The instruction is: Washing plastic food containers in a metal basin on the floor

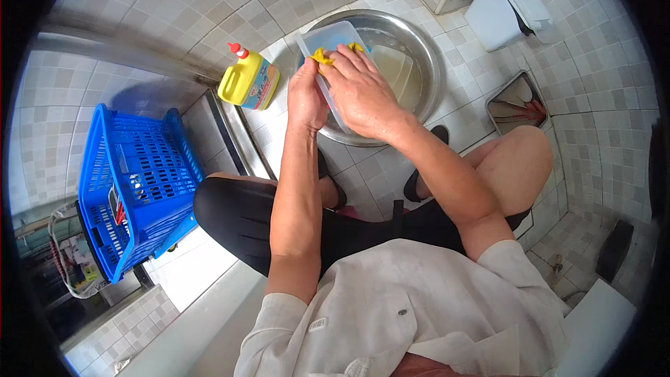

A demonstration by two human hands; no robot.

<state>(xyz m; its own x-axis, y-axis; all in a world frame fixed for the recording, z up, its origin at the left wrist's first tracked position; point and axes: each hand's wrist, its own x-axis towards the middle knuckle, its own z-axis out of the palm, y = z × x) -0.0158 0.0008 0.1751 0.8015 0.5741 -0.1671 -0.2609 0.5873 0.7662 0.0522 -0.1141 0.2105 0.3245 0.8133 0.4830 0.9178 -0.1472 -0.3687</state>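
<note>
Over a round metal basin (437, 73) on the floor, a translucent plastic container (336, 33) is held tilted. My left hand (306, 100) grips its left edge, with the fingers mostly hidden behind it. My right hand (364, 95) presses a yellow cloth (322, 56) against the container, and bits of the cloth stick out past the fingertips. Cloudy water fills the basin's bottom, and a pale, clear plastic piece (396, 70) lies in it; I cannot tell whether it is a lid or another container.
A yellow jug with a red cap (251, 80) stands left of the basin by a metal door track. Further left is a blue slotted plastic basket (150, 160). At the right are a white lidded bin (497, 14) and a small square bin (515, 101) with reddish things inside.
</note>
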